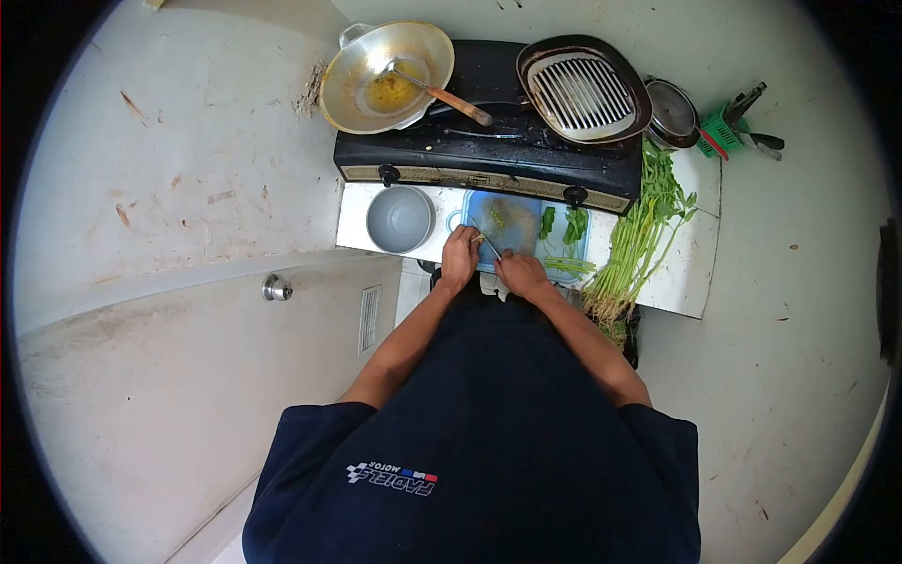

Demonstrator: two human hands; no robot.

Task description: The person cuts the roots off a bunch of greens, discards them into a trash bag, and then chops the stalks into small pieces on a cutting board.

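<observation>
"FADIELS MOTOR" lettering (pixel 402 478) (upside down), on navy shirt (pixel 526 423)

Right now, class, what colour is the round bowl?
The bowl is grey, as the head view shows.

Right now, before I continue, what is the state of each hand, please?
Left hand: fingers curled at the board; too small to tell whether it grips anything.
Right hand: closed, holding the knife.

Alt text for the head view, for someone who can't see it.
A person's right hand holds a knife over a blue cutting board, the left hand close by. A grey bowl and leafy stalks flank the board, a stove beyond.
</observation>
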